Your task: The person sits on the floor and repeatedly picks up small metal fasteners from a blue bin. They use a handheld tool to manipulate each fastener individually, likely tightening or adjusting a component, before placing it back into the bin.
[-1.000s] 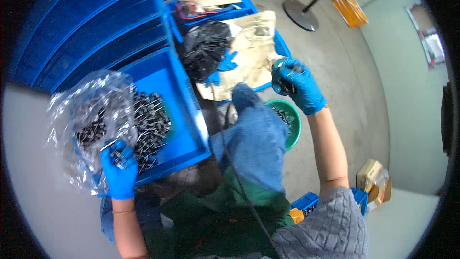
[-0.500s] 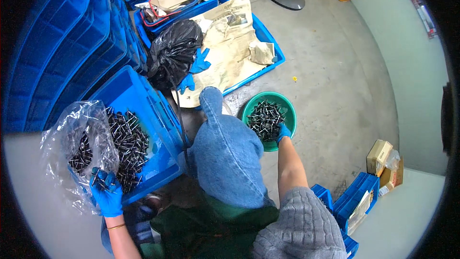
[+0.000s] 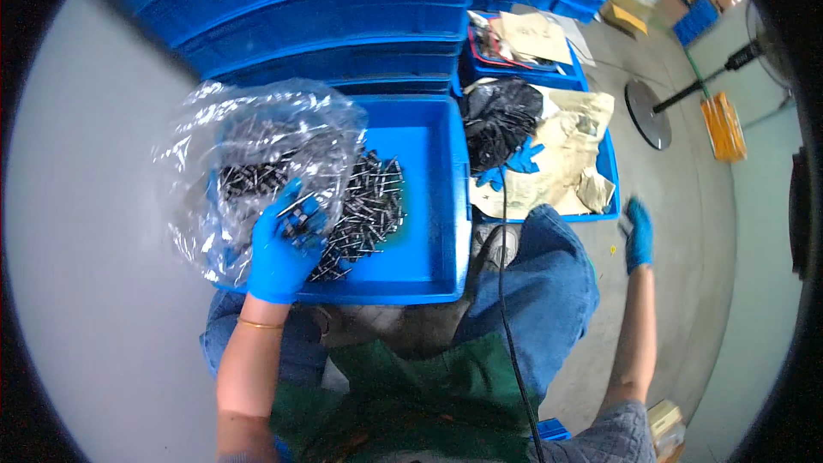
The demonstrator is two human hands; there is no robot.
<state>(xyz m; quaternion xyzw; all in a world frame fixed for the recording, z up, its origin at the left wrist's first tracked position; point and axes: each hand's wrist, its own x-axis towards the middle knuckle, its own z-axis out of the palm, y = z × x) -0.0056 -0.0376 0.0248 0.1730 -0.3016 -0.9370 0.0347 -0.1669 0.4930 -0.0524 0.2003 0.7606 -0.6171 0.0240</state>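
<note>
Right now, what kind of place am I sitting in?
Probably a small workshop or factory floor: stacked blue bins, a blue tray of small metal parts, bare concrete floor, and gloved hands sorting.

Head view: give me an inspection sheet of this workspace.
Surface: grey concrete floor.
Job's things: blue bin holding dark metal parts; clear plastic bag over its left side.
Clutter: black bag, crumpled paper, spare blue glove.
Hands: left hand, gloved, grips parts at the bag; right hand, gloved, empty above the floor.
Cables: black cord across the lap.
Surroundings: stacked blue bins, fan stand.
</note>
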